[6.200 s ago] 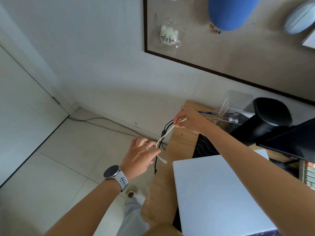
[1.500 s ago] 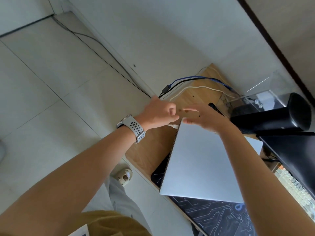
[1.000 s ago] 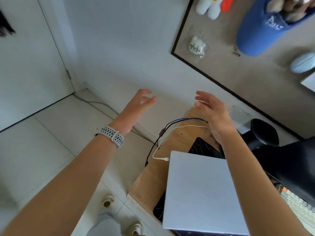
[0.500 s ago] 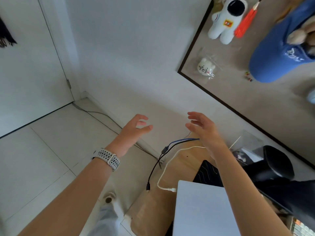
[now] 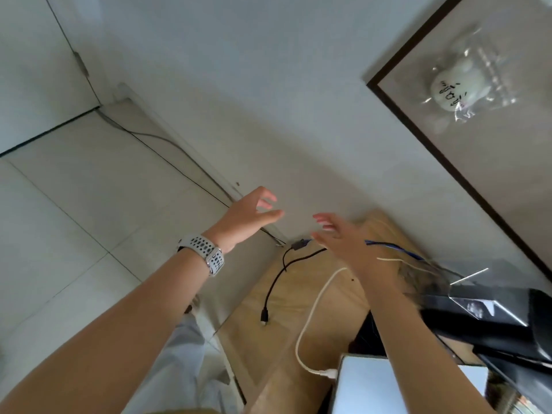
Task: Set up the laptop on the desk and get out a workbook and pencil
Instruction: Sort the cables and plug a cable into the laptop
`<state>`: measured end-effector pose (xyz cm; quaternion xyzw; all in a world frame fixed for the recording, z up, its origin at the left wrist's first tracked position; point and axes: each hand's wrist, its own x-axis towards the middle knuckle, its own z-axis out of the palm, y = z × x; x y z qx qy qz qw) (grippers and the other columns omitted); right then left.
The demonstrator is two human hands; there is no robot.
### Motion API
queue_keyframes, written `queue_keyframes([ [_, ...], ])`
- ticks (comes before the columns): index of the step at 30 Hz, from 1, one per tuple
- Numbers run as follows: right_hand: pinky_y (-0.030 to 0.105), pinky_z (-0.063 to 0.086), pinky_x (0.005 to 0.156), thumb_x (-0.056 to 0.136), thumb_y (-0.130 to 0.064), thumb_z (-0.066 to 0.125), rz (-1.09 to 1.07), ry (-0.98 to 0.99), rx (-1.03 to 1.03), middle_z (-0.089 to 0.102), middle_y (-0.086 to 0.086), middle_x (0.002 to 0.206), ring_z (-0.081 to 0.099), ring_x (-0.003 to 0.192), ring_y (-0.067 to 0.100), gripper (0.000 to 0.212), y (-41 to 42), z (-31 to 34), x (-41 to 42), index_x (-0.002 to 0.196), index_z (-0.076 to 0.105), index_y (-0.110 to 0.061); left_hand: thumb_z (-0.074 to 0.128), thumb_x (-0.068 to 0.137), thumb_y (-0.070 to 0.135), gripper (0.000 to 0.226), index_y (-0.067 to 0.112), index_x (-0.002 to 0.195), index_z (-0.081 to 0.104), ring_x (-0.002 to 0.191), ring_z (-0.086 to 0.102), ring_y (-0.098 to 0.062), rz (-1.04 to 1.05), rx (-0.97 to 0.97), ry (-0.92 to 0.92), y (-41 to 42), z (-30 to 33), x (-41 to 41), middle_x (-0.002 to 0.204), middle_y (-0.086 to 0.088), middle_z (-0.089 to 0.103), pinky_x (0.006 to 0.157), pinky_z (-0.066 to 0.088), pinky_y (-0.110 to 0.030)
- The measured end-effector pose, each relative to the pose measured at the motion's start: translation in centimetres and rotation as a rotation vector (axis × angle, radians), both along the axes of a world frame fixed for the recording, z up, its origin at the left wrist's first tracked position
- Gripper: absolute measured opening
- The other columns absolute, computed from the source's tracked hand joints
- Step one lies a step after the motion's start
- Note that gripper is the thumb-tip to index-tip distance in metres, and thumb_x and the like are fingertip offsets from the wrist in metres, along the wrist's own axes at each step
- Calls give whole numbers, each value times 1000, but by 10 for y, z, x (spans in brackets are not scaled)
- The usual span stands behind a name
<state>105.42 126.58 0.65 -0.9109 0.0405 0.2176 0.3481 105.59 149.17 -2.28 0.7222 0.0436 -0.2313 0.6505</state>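
Note:
The silver laptop [image 5: 373, 383] lies closed on the wooden desk [image 5: 268, 354] at the bottom of the view, partly cut off. A white cable [image 5: 313, 306] runs across the desk and is plugged into the laptop's left edge. My left hand [image 5: 249, 215], a watch on its wrist, hovers in the air left of the desk with relaxed fingers, holding nothing. My right hand [image 5: 349, 246] hangs above the desk's far corner, fingers spread, also holding nothing. No workbook or pencil is visible.
A loose black cable [image 5: 273, 282] lies on the desk's left part and a blue cable [image 5: 394, 246] runs along the back. A black speaker [image 5: 493, 321] and clear plastic stand at the right. A framed pinboard [image 5: 478, 121] hangs on the wall. Tiled floor lies left.
After plugging the white cable into the laptop, both hands let go and lifted off. Over the last second they stay raised and empty while the view tilts and shifts.

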Motion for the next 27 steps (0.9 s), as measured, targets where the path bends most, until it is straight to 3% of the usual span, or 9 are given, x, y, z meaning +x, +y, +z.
queue_keyframes([
  [5,30,45,91,83,-17,70,1,92,-44,58,0,114,56,108,17,33,2,-40,9,114,61,-21,63,85,40,35,24,114,54,104,56,-10,-24,13,66,-6,-32,12,113,4,59,73,42,-25],
  [8,24,41,83,81,-10,69,60,122,-139,59,-1,106,55,99,14,33,-2,-62,16,113,63,-12,62,86,39,34,22,115,54,100,58,-10,-41,9,106,-12,-49,17,110,4,60,69,43,-23],
  [13,39,46,89,84,-9,51,514,90,-664,63,5,110,55,105,27,31,-11,-107,25,112,62,-18,62,86,35,28,22,111,56,94,60,-11,-37,11,168,-18,-75,16,108,3,61,65,42,-20],
  [16,38,47,74,86,-2,45,682,65,-886,62,8,112,60,98,30,40,-6,-123,23,120,58,-18,62,86,36,27,22,108,55,94,60,-13,-48,9,209,-18,-87,10,107,1,61,65,41,-20],
  [18,36,45,67,87,0,46,766,92,-1000,63,9,107,63,94,31,34,-3,-129,22,116,59,-14,62,86,36,29,21,109,55,95,60,-15,-50,15,234,-16,-93,7,107,1,61,64,40,-20],
  [23,32,45,59,87,1,51,791,211,-1149,67,8,96,66,86,26,23,-4,-132,19,102,65,-10,61,86,31,25,20,108,56,83,58,-9,-31,35,254,-9,-97,7,104,2,62,56,36,-15],
  [27,34,46,72,86,-3,54,764,179,-1174,68,4,93,66,86,24,20,-4,-130,16,100,64,-13,60,87,29,22,18,106,57,81,57,-8,-17,37,250,-6,-94,12,99,3,63,57,36,-17],
])
